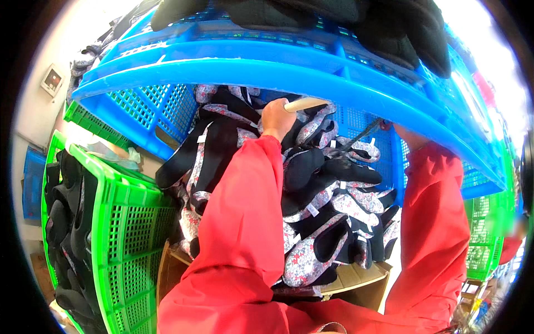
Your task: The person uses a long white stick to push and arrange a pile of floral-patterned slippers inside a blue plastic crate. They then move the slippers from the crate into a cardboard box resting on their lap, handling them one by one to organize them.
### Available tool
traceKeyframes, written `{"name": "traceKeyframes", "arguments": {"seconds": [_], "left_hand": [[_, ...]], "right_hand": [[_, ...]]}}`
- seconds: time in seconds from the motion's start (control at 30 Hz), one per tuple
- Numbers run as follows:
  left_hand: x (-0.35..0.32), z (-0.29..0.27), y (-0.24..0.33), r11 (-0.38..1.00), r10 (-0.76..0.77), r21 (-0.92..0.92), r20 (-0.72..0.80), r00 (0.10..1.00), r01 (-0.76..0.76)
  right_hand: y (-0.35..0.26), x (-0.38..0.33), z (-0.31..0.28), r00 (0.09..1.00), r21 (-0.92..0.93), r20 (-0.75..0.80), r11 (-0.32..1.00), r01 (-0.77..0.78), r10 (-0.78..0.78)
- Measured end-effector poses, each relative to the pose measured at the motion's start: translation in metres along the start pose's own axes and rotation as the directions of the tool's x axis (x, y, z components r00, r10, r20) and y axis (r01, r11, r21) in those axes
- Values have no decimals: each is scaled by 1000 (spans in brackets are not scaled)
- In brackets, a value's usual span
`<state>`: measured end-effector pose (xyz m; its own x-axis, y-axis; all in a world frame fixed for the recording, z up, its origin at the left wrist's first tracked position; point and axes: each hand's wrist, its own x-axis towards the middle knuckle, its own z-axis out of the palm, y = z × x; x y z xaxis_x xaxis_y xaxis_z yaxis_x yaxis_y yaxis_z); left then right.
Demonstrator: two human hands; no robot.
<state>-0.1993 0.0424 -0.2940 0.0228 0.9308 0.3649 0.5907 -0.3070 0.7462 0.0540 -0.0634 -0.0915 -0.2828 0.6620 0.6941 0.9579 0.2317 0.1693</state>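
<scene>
Left fingers clasp pale stick, visible length jutting right.

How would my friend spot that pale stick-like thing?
Find the blue crate rim arching across the view. Below it, a red sleeve leads to the left hand, with the pale stick-like thing jutting rightward from its grip. Its plain cream colour stands out among black-and-floral shoes.

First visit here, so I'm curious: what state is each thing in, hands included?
Left hand: closed around beige stick
Beige stick: held in the left hand
Right hand: partly hidden by the blue crate; grip unclear
Blue crate: open, some patterned slip-on shoes inside
Patterned slip-on shoes: heaped loosely
Left green crate: holding black items
Red sleeves: creased
</scene>
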Motion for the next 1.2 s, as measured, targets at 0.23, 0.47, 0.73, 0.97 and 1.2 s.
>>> {"name": "traceKeyframes", "arguments": {"seconds": [0.23, 0.47, 0.73, 0.97, 1.2], "left_hand": [[3, -17, -15, 990, 5, 136, 306, 952, -49], [-61, -214, 165, 167, 946, 173, 251, 207, -971], [-12, -241, 286, -9, 898, 463, 395, 197, -886], [-10, -225, 304, -19, 904, 516, 375, 206, -856], [-10, -214, 299, -66, 940, 562, 311, 137, -824]], "right_hand": [[-81, -23, -45, 871, 421, 434, 804, -421, 229], [-78, -47, -4, 926, 225, 144, 899, -375, 350], [-111, -49, -36, 518, 847, 466, -194, -495, 717], [-124, -81, -46, 552, 881, 332, -42, -472, 764], [-126, -106, -47, 490, 893, 364, -148, -424, 792]]}}
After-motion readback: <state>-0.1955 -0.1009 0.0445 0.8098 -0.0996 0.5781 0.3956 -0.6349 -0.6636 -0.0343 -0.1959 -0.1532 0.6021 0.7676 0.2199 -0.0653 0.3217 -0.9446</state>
